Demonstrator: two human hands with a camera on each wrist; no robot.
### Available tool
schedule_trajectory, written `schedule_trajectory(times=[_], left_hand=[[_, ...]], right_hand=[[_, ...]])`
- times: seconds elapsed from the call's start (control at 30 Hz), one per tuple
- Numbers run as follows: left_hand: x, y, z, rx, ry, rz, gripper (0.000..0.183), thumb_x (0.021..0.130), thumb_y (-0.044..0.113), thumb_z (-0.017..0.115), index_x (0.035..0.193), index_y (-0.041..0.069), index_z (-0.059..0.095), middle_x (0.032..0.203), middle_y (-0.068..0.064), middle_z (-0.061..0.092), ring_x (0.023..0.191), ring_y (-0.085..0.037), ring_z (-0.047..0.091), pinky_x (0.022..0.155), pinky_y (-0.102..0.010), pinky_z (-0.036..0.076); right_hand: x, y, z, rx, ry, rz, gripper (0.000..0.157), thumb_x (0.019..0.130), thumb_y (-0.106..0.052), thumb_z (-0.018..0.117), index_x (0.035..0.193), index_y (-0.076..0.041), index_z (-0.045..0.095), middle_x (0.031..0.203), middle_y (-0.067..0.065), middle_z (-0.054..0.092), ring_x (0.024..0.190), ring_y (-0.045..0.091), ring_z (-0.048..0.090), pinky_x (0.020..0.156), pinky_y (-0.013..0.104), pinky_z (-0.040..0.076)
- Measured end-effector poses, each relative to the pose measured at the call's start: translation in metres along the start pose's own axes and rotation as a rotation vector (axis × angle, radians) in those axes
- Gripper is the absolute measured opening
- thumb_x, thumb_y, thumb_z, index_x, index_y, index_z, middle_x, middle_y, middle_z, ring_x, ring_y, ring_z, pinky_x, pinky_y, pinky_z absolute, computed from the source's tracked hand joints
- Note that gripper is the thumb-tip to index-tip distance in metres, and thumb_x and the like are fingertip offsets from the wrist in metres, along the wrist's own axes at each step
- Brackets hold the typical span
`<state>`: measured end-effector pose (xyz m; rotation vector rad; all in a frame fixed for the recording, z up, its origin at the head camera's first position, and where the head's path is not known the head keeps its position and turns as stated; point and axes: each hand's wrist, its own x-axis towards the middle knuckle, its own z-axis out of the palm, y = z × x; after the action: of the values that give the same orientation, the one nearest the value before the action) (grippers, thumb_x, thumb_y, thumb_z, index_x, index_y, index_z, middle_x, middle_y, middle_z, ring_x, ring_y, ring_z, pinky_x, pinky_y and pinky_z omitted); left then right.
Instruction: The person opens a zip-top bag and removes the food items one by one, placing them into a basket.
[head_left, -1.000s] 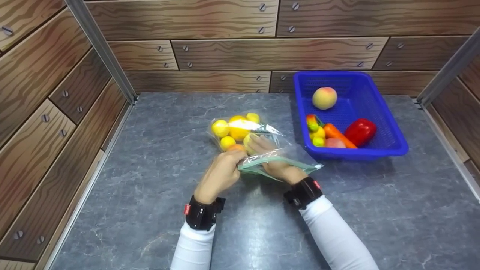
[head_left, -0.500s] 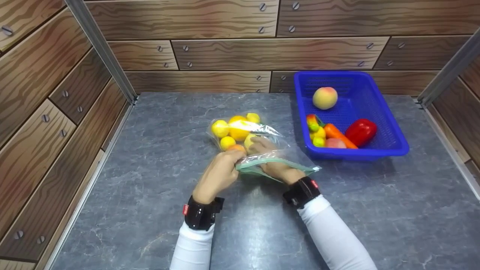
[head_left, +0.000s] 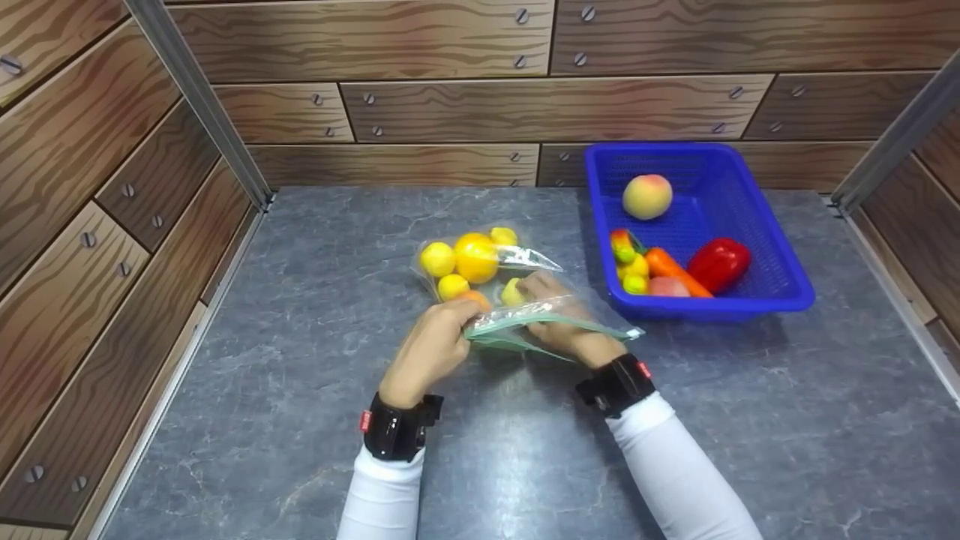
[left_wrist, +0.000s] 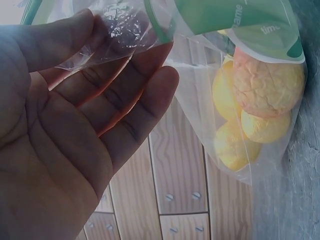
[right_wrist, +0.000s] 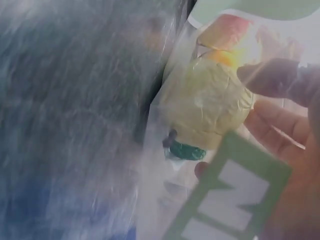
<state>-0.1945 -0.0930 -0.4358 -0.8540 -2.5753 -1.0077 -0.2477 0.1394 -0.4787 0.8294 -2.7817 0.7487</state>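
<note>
A clear zip bag with a green-edged opening lies in front of me. Inside are lemons, an orange and an orange-pink fruit. My left hand pinches the bag's rim at its left end; in the left wrist view the lower fingers are loosely spread. My right hand is inside the bag, with thumb and fingers at the end of a pale yellow fruit. A dark green leaf shows on that fruit in the right wrist view. The plastic blurs the contact, and part of the fruit is hidden.
A blue basket stands on the right. It contains a peach, a carrot, a red bell pepper and several small yellow and red pieces. Wood-patterned panels enclose the grey tabletop.
My right hand has shifted slightly right, and the pale yellow fruit has shifted right with it, away from the orange. My left hand has drawn the bag's rim slightly left.
</note>
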Motion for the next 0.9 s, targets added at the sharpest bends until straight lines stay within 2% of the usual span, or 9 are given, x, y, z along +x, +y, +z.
schedule_trajectory(times=[0.07,0.23,0.47,0.6,0.67,0.73,0.8,0.9], left_hand=[[0.0,0.0,0.0,0.005,-0.004,-0.006,0.037,0.078,-0.02,0.055,0.097,0.006,0.073,0.098,-0.004,0.072,0.092,-0.021,0.068,0.083,-0.036,0.058],[0.0,-0.001,0.0,0.008,-0.009,-0.011,0.036,0.077,-0.02,0.055,0.095,0.007,0.072,0.096,-0.004,0.071,0.09,-0.021,0.067,0.082,-0.036,0.058],[-0.001,-0.002,0.0,0.008,-0.008,-0.015,0.034,0.078,-0.019,0.055,0.093,0.007,0.072,0.093,-0.005,0.071,0.087,-0.022,0.068,0.081,-0.036,0.058],[-0.002,-0.003,0.0,0.019,-0.005,-0.012,0.034,0.077,-0.02,0.055,0.09,0.007,0.07,0.09,-0.005,0.07,0.085,-0.022,0.067,0.078,-0.036,0.058],[-0.002,-0.003,0.0,0.016,-0.007,-0.009,0.035,0.076,-0.02,0.054,0.091,0.007,0.07,0.091,-0.005,0.071,0.086,-0.022,0.068,0.079,-0.036,0.058],[-0.002,-0.003,0.0,0.011,-0.011,-0.004,0.037,0.075,-0.021,0.053,0.093,0.006,0.072,0.094,-0.005,0.072,0.088,-0.023,0.069,0.081,-0.035,0.059],[-0.002,-0.003,0.0,0.007,-0.017,-0.002,0.039,0.075,-0.021,0.053,0.096,0.006,0.073,0.096,-0.005,0.073,0.091,-0.023,0.069,0.083,-0.035,0.059],[-0.002,-0.004,0.0,0.004,-0.02,-0.003,0.041,0.075,-0.022,0.052,0.097,0.005,0.073,0.098,-0.007,0.073,0.093,-0.024,0.07,0.084,-0.036,0.059]], right_hand=[[-0.002,0.0,-0.002,-0.009,-0.019,-0.003,0.046,0.084,-0.007,0.075,0.128,-0.004,0.062,0.127,0.012,0.058,0.115,0.032,0.058,0.098,0.046,0.053],[-0.005,0.001,-0.004,0.011,-0.027,-0.01,0.039,0.081,-0.005,0.077,0.117,-0.01,0.065,0.124,0.007,0.059,0.111,0.028,0.057,0.093,0.042,0.053],[-0.008,0.001,-0.003,0.12,-0.075,0.066,0.043,0.079,-0.002,0.079,0.117,-0.011,0.06,0.113,0.004,0.063,0.096,0.023,0.059,0.084,0.038,0.053],[-0.012,0.002,-0.003,0.117,-0.082,0.095,0.044,0.081,-0.006,0.08,0.119,-0.01,0.057,0.114,0.007,0.062,0.096,0.025,0.058,0.084,0.04,0.054],[-0.014,0.003,-0.004,0.081,-0.097,0.103,0.046,0.083,-0.01,0.08,0.122,-0.009,0.056,0.117,0.01,0.061,0.1,0.028,0.059,0.086,0.043,0.055],[-0.016,0.003,-0.004,0.039,-0.126,0.108,0.05,0.086,-0.014,0.08,0.129,-0.007,0.056,0.125,0.015,0.06,0.111,0.033,0.059,0.093,0.048,0.055],[-0.017,0.003,-0.006,0.013,-0.167,0.134,0.059,0.087,-0.015,0.079,0.139,-0.005,0.054,0.138,0.019,0.056,0.124,0.039,0.056,0.103,0.053,0.051],[-0.019,0.0,-0.01,0.013,-0.224,0.196,0.067,0.087,-0.012,0.077,0.148,-0.006,0.049,0.149,0.022,0.049,0.134,0.043,0.051,0.11,0.058,0.045]])
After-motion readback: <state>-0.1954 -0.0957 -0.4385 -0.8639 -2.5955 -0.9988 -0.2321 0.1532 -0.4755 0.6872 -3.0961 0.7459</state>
